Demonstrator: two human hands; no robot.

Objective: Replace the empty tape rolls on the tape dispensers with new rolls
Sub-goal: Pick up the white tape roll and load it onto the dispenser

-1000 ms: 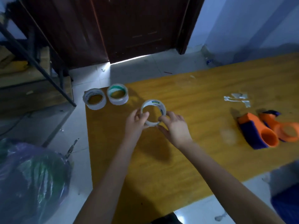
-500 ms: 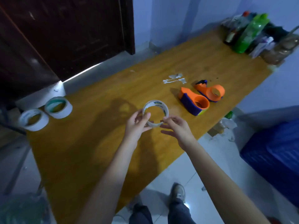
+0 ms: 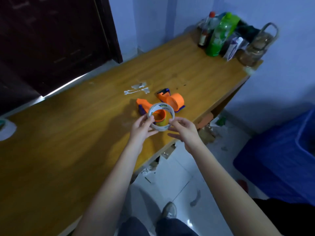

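I hold a clear tape roll (image 3: 162,111) with a white core upright in the air above the wooden table (image 3: 68,142). My left hand (image 3: 142,127) pinches its left rim. My right hand (image 3: 183,129) touches its right rim with the fingertips, the other fingers spread. Right behind the roll, partly seen through its hole, lies an orange and purple tape dispenser (image 3: 144,106). A second orange dispenser (image 3: 172,101) lies just beyond it, its round hub bare. At the far left edge, part of another white tape roll (image 3: 6,131) shows.
Scraps of used tape (image 3: 136,90) stick to the table behind the dispensers. Bottles, a green one (image 3: 219,34) among them, and a jar (image 3: 254,48) crowd the far right corner. A blue bin (image 3: 279,164) stands on the floor to the right. A dark door (image 3: 51,40) is behind.
My view has swung right; the roll in my hands has come over the near dispenser. The spare rolls have slid almost out of view at the left.
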